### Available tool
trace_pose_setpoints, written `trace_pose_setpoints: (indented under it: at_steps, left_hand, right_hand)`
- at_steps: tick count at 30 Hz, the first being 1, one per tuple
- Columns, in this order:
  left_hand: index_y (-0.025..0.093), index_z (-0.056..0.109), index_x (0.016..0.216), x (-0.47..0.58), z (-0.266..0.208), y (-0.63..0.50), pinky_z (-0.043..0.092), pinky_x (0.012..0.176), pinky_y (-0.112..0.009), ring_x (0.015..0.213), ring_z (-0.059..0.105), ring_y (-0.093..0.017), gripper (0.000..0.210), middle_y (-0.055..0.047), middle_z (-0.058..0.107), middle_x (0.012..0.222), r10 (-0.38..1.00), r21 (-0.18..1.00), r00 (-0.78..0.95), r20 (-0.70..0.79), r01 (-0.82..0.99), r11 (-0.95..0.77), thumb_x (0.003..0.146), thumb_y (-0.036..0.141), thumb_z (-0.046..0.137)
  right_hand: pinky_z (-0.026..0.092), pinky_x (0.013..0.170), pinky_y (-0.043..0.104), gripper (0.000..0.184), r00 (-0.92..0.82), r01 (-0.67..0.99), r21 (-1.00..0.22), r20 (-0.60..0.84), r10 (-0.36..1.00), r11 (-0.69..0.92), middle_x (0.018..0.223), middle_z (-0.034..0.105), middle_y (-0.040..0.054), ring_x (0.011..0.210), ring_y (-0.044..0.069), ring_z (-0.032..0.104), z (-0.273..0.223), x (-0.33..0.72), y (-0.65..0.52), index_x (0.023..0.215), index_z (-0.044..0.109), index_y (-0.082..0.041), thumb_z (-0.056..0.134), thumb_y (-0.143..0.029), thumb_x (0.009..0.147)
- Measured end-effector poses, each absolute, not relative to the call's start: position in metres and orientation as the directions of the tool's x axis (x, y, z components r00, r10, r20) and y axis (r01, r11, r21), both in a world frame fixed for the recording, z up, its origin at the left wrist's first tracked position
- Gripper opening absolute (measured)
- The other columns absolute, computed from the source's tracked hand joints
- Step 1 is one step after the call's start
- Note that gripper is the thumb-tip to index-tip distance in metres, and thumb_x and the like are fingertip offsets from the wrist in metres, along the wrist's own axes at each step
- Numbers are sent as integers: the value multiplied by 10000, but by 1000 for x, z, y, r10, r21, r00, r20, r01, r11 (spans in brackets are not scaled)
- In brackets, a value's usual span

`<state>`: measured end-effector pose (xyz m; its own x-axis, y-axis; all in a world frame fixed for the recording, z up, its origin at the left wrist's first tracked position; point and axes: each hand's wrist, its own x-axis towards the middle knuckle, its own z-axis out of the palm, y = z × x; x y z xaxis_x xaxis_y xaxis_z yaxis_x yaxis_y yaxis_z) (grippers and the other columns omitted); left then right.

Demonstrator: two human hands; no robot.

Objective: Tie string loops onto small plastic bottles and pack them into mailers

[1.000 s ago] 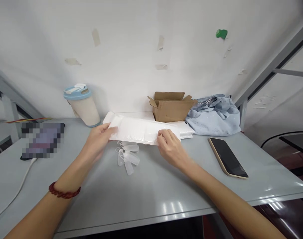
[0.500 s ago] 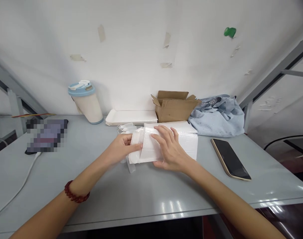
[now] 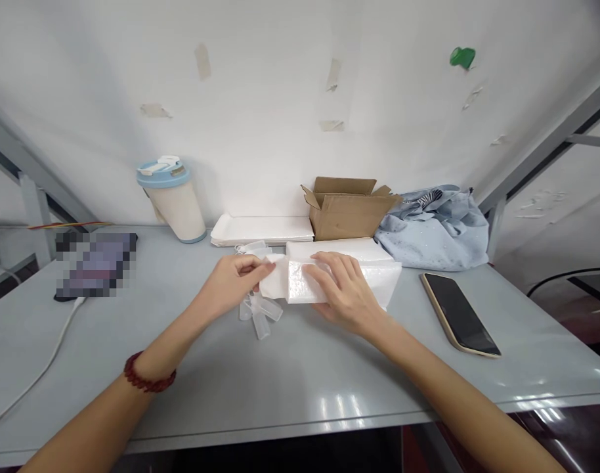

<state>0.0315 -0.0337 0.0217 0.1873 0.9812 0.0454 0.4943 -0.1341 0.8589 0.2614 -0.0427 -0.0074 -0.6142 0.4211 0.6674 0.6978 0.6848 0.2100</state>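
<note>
My left hand pinches the left end, seemingly the flap, of a white bubble mailer between thumb and fingers. Around the mailer's body, my right hand is closed, its fingers curled over the upper face and the thumb mostly hidden. The mailer is held above the table, over more white mailers that lie behind it and to the right. Under and beside my left hand lie several flat translucent plastic pieces, partly covered; what they are I cannot tell.
A stack of white mailers lies by the wall, beside an open cardboard box. Light blue cloth is bunched to its right. A phone lies at right, a cup stands back left, and a cabled device lies far left.
The mailer's left end has moved up and away from the table front, uncovering more of the translucent pieces. My left hand has shifted slightly up and left, still pinching that end.
</note>
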Motion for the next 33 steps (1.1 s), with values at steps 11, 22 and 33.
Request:
trace_pose_setpoints:
  at_steps: [11,22,33]
  left_hand:
    - [251,706,793,-22,39,-15,327,539,-212,580,448,-129,170,32,522,620,846,677,425,-323,728,-108,752,370,592]
    - [216,671,708,-14,34,-14,321,565,-217,634,425,-138,167,13,508,661,784,681,455,-423,730,-56,748,346,575]
    - [221,665,691,-30,45,-13,277,477,-210,548,332,-105,192,24,399,591,827,782,448,-340,623,-16,751,400,629]
  right_hand:
    - [439,795,420,440,-492,780,76,689,533,622,1127,541,190,980,305,498,-3,269,-39,1137,481,-138,565,-95,707]
    - [440,789,414,445,-501,777,71,670,547,625,1134,540,185,970,297,490,-4,268,-39,1138,478,-143,560,-91,704]
    - [427,790,410,442,-519,768,64,646,560,637,1131,539,183,998,296,484,-3,268,-39,1125,488,-140,555,-68,693]
